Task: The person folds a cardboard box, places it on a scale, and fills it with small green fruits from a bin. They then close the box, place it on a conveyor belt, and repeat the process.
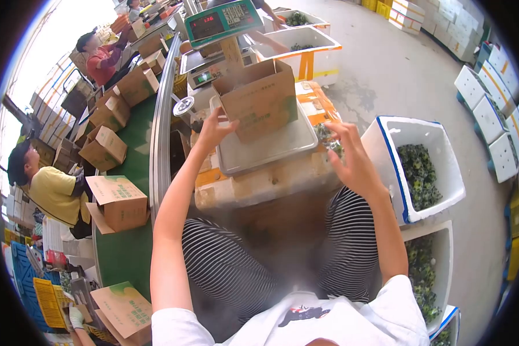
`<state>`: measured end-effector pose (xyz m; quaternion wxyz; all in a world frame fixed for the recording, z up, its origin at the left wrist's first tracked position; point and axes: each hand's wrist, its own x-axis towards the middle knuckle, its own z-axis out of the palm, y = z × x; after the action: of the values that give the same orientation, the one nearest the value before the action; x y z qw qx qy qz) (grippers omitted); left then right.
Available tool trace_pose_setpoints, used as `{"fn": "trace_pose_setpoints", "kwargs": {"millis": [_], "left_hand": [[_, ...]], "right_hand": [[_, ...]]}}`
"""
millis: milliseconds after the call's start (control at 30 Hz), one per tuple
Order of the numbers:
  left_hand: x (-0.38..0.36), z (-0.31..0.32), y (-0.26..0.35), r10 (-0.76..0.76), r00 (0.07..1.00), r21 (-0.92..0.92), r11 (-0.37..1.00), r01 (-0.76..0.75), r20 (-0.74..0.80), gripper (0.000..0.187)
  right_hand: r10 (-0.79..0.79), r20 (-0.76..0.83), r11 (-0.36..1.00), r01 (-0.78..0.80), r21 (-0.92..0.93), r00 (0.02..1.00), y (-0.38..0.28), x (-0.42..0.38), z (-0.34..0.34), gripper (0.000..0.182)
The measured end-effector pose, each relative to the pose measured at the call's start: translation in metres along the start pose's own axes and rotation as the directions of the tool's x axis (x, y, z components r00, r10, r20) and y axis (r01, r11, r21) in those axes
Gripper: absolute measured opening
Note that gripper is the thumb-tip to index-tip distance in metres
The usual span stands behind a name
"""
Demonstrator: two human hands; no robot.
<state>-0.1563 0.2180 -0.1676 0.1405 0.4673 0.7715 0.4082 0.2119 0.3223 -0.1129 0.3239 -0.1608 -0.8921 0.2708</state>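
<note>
A cardboard carton (pixel 259 101) with its top flaps up stands on the metal pan (pixel 271 151) of a weighing scale. Beside the carton's near left side is my left hand (pixel 216 130), thumb and fingers apart. My right hand (pixel 356 164) hovers to the right of the pan with its fingers spread and slightly curled. Small green and whitish pieces (pixel 323 134) show by its fingertips, partly hidden by them. The scale's green display head (pixel 222 23) rises behind the carton, with red digits lit.
White foam boxes (pixel 452 193) of dark green produce (pixel 418 176) stand at my right. On the left, a green conveyor (pixel 124 248) with a metal rail carries several cartons (pixel 118 202). A person in yellow (pixel 52 193) and others work beyond it. A lidded plastic cup (pixel 184 106) stands near the rail.
</note>
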Motion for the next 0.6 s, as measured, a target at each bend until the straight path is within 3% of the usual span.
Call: {"fn": "trace_pose_setpoints", "kwargs": {"millis": [100,200,300,400,500,600], "left_hand": [[-0.005,-0.001,-0.011,0.186,0.982,0.114,0.976,-0.188,0.033,0.066],[0.006,-0.002,-0.019,0.150,0.988,0.036,0.988,-0.151,0.026,0.064],[0.006,-0.001,-0.019,0.233,0.969,0.111,0.964,-0.241,0.077,0.064],[0.008,0.000,-0.009,0.122,0.989,0.051,0.991,-0.126,0.081,0.065],[0.008,-0.003,-0.020,0.157,0.978,0.046,0.985,-0.164,0.135,0.068],[0.004,0.006,-0.030,0.122,0.985,-0.090,0.990,-0.111,0.119,0.074]], "right_hand": [[0.129,0.049,0.990,-0.131,0.044,0.990,0.013,-0.017,0.006,0.052],[0.169,0.100,0.982,-0.176,0.071,0.981,0.020,-0.018,0.009,0.052],[0.180,0.112,0.983,-0.183,0.019,0.977,0.018,-0.020,0.009,0.051],[0.198,0.138,0.980,-0.200,0.000,0.970,0.015,-0.023,0.009,0.050],[0.222,0.154,0.975,-0.219,-0.036,0.963,0.018,-0.026,0.006,0.050],[0.244,0.156,0.969,-0.245,-0.015,0.957,0.023,-0.029,0.002,0.050]]}}
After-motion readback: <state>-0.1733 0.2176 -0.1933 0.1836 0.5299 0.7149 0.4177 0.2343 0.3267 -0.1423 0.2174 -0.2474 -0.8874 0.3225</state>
